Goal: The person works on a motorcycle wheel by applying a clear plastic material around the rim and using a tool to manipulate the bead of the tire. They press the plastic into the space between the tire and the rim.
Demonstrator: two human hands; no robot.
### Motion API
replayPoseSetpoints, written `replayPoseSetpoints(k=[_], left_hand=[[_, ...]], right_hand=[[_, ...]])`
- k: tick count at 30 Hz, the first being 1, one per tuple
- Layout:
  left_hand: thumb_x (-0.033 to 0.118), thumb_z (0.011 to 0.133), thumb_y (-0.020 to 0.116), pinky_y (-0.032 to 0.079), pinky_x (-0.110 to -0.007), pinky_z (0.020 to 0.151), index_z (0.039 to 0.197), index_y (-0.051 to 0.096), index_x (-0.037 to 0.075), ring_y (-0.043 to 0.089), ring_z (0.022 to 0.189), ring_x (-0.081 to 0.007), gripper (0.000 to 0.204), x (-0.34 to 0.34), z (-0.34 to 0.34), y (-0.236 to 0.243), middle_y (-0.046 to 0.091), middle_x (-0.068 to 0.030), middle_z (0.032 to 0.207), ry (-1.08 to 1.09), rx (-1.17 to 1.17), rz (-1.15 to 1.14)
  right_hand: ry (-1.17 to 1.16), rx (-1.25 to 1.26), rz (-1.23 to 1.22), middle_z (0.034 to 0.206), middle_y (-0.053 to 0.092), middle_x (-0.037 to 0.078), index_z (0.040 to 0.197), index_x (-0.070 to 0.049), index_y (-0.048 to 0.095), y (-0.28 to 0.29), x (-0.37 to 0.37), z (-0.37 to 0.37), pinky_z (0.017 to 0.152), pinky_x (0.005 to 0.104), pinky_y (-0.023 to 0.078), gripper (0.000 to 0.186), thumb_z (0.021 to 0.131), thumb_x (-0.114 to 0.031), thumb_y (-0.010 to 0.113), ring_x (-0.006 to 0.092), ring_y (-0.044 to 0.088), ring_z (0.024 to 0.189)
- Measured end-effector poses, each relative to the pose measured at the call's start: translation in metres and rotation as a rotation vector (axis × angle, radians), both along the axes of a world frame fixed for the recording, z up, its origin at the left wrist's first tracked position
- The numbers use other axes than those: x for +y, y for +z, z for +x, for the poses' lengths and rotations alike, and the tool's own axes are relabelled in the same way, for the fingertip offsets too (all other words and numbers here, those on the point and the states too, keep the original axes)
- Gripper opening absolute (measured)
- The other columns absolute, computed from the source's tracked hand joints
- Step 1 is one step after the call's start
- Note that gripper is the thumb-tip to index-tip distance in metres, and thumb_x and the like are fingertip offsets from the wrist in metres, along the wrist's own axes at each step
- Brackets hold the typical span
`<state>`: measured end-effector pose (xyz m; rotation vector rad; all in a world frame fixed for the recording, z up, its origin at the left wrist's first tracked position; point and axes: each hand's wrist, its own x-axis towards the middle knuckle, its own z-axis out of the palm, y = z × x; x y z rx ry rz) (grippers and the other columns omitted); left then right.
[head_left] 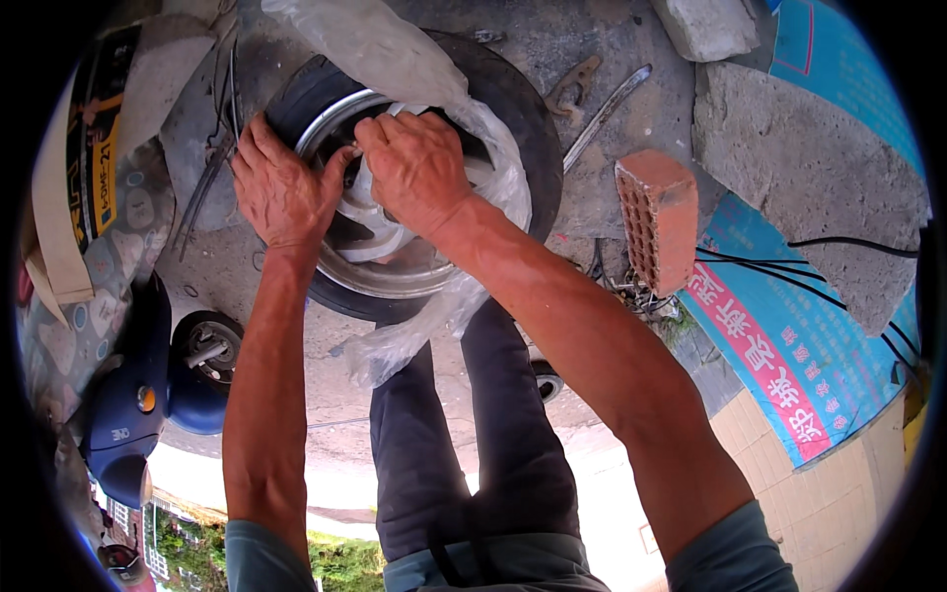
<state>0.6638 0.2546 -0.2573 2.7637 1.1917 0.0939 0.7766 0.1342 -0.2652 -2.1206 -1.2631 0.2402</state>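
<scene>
A wheel with a black tyre (pixel 541 163) and a silver metal rim (pixel 380 280) lies in front of my legs. My left hand (pixel 286 187) grips the wheel's left side, fingers over the tyre and thumb reaching across the rim. Beside that thumb my right hand (pixel 416 170) is closed above the wheel's spokes, its fingertips pinched together. Whatever is between those fingertips is hidden. A long strip of clear plastic film (pixel 395 47) runs over the tyre's far side and down its right side, and its loose end hangs near my knees.
Right of the wheel lie a curved metal bar (pixel 610 113), a rusty tool (pixel 574 87) and a red perforated brick (pixel 676 212). Farther right, a concrete slab (pixel 789 163) rests on a blue printed sheet (pixel 755 326). Thin black cables (pixel 212 163) and a dark blue scooter (pixel 123 419) are at left.
</scene>
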Motion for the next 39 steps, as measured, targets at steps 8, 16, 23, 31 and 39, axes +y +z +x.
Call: replayPoseSetpoints(k=[8,16,23,31,39], left_hand=[[0.05,0.068,0.09,0.046,-0.048,0.1,0.146,0.039,-0.005,0.054,0.118,-0.0415,0.108,-0.0002,-0.001,-0.0004,0.053,-0.0216,0.136,-0.013,0.011,0.008],[0.051,0.067,0.089,0.046,-0.048,0.1,0.146,0.04,-0.005,0.055,0.117,-0.0413,0.108,0.0002,-0.0008,-0.0003,0.053,-0.0213,0.135,-0.012,0.005,0.003],[0.05,0.067,0.09,0.046,-0.048,0.1,0.146,0.04,-0.005,0.055,0.117,-0.0413,0.108,0.0001,-0.0005,-0.0012,0.053,-0.0212,0.135,-0.015,-0.002,0.008],[0.049,0.066,0.09,0.046,-0.048,0.1,0.146,0.04,-0.005,0.055,0.117,-0.042,0.108,0.0001,0.0001,-0.0003,0.053,-0.0215,0.135,0.001,0.007,0.004],[0.052,0.067,0.089,0.046,-0.049,0.1,0.145,0.039,-0.005,0.054,0.119,-0.0431,0.109,-0.0001,-0.0002,-0.0008,0.053,-0.0245,0.136,0.013,0.023,-0.01]], right_hand=[[0.003,0.016,-0.006,0.077,0.061,0.007,0.086,-0.009,0.057,-0.0002,-0.0002,0.0002,0.074,0.0422,0.049,0.015,0.076,-0.004,0.067,0.0283,0.064,0.078],[0.009,0.015,-0.002,0.077,0.061,0.007,0.086,-0.009,0.057,0.0,0.0004,0.0009,0.073,0.042,0.049,0.016,0.075,-0.004,0.068,0.0279,0.064,0.077],[0.033,-0.01,-0.103,0.081,0.064,0.005,0.087,-0.011,0.06,-0.0005,-0.0008,0.0005,0.082,0.0401,0.047,0.01,0.08,-0.013,0.067,0.0236,0.065,0.083],[0.035,-0.025,-0.091,0.08,0.064,0.004,0.086,-0.012,0.06,-0.001,0.0001,0.0006,0.079,0.0399,0.048,0.01,0.079,-0.013,0.067,0.0233,0.065,0.081],[0.017,-0.018,0.002,0.076,0.064,0.006,0.088,-0.008,0.062,-0.0021,0.0006,0.0036,0.068,0.0412,0.05,0.008,0.082,-0.007,0.067,0.0276,0.066,0.075]])
